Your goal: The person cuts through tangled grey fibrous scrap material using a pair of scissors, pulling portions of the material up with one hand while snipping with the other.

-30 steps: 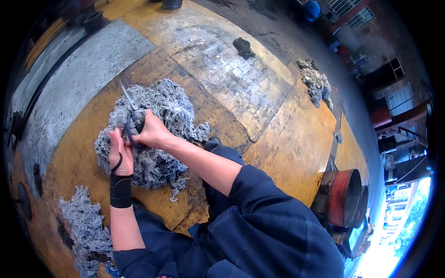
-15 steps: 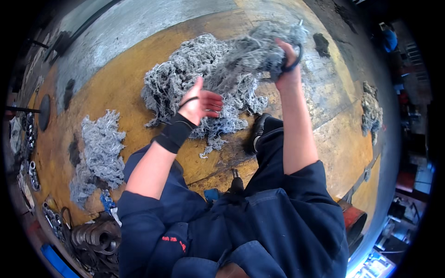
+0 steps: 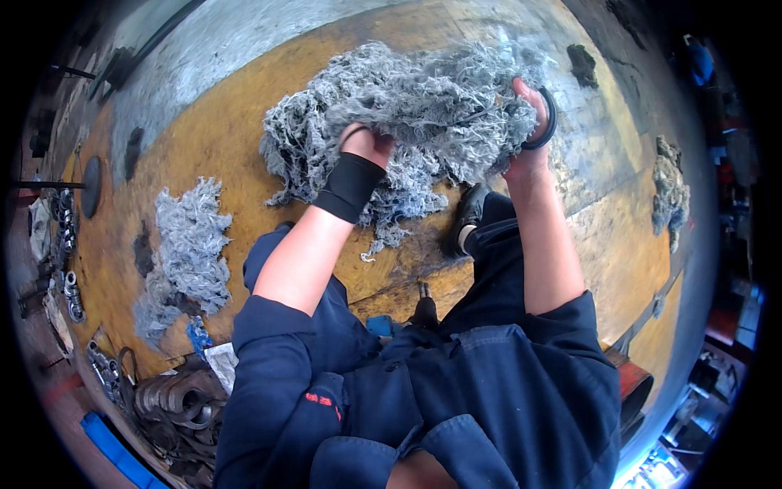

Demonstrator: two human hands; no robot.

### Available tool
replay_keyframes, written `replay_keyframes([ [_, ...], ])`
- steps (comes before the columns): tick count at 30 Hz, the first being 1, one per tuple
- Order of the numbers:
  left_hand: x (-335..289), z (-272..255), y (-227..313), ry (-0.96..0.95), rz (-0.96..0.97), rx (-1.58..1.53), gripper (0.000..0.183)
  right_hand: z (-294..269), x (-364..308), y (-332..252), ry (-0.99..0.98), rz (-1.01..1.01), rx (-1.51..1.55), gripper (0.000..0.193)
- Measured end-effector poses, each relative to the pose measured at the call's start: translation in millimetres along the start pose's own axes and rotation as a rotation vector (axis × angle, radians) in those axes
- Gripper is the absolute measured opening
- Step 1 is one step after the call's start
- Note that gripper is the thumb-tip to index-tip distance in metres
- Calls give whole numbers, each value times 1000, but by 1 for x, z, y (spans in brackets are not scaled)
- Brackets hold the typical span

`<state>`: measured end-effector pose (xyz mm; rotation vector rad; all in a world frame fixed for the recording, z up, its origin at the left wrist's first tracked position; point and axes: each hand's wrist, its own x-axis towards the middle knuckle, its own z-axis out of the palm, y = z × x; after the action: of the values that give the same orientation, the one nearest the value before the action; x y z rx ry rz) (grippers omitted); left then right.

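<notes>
Between my two hands a shaggy bundle of grey waste yarn (image 3: 456,102) is held in the air. My left hand (image 3: 368,143), with a black wrist wrap, grips the bundle's left end from below; its fingers are buried in the strands. At the right end my right hand (image 3: 533,122) clasps the yarn with the thumb up, other fingers mostly covered. A dark ring (image 3: 551,122) loops round this hand. Under and behind the bundle lies a large heap of the same yarn (image 3: 297,134), partly hidden by what I hold.
A smaller pile of grey yarn (image 3: 193,236) lies at left, and a dirty clump (image 3: 669,191) at far right. Metal rings (image 3: 183,399) and a blue bar (image 3: 118,448) sit lower left. A red drum (image 3: 634,387) stands lower right. My shoe (image 3: 468,218) is close by the heap.
My left hand was off the yarn with its fingers spread; now it has hold of the bundle's left end. The bundle in my right hand has swung across and stretches between both hands.
</notes>
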<state>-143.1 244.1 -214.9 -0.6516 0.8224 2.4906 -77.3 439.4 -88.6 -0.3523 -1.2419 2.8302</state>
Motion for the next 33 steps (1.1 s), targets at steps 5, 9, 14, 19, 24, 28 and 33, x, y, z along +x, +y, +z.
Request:
replay_keyframes([
  [5,16,-9,56,125,186,-146,28,-13,-7,4,63,67,-52,32],
  [9,29,-16,85,182,196,-155,29,-49,-11,15,-21,-515,-737,25],
  [14,34,-52,92,281,244,11,14,-19,-13,-6,195,-150,-179,21],
  [19,-8,-44,47,19,-297,-105,40,-10,-10,-1,165,-172,-315,25],
  [24,-62,-23,28,-144,-574,50,97,23,-17,13,-54,-101,-678,42],
  [28,-72,-12,43,-151,-426,221,111,27,-11,40,-230,-170,-768,59],
  [33,-78,-15,61,-329,-360,346,105,32,-5,63,-261,-60,-1132,66],
])
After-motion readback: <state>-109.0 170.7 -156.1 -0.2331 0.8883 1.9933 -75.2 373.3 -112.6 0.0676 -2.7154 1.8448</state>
